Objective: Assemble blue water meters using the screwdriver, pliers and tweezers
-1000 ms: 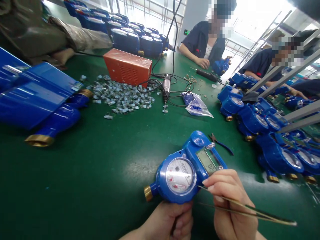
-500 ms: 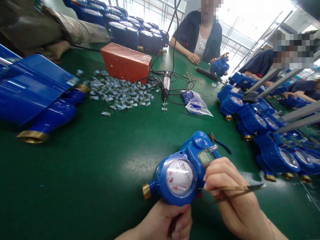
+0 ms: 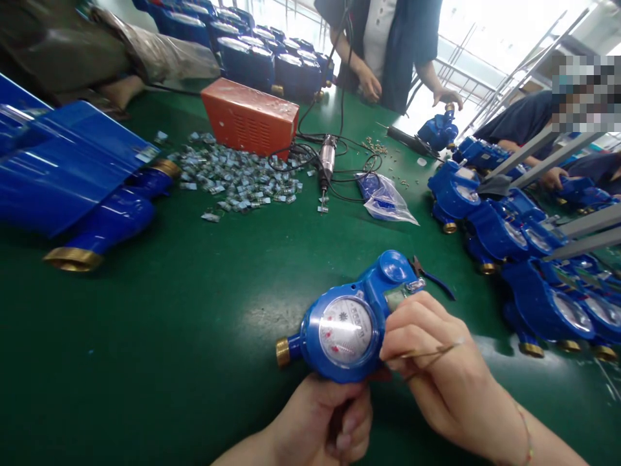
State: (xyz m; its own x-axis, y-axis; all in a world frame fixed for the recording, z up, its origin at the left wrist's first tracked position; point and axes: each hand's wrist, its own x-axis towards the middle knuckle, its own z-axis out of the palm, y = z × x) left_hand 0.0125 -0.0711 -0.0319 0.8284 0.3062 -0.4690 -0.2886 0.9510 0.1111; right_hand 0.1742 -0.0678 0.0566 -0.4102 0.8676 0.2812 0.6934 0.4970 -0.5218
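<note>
Gripping a blue water meter (image 3: 356, 317) from below with the left hand (image 3: 323, 421), fingers curled shut round the underside of the body, dial face turned up and brass end pointing away from the right hand. Resting over the meter's display end with the right hand (image 3: 444, 375), pinched shut on slim metal tweezers (image 3: 427, 355) whose tips lie at the edge of the housing, just under the thumb (whether anything sits between the tips cannot be told). Covering most of the small display window with those fingers, so only a corner shows beside a bit of clear clip. Judging by that, work on this meter looks mid-way: body held steady and tool at the housing, yet no sign of the piece seated or the meter set aside.

Lying just beyond the right hand, touching nothing, small blue-handled pliers (image 3: 431, 277) on the green table (image 3: 169, 323). Further out past both hands, a clear plastic bag (image 3: 385, 200), a corded handheld tool (image 3: 327, 162), a heap of small silvery parts (image 3: 237, 181) and an orange box (image 3: 250, 120). Well off to the right of the right hand, rows of more blue meters (image 3: 528, 259); far to the left of the left hand, large blue pipe bodies (image 3: 97, 213). Across the table, another person's hands (image 3: 371, 84) at a meter of their own
</note>
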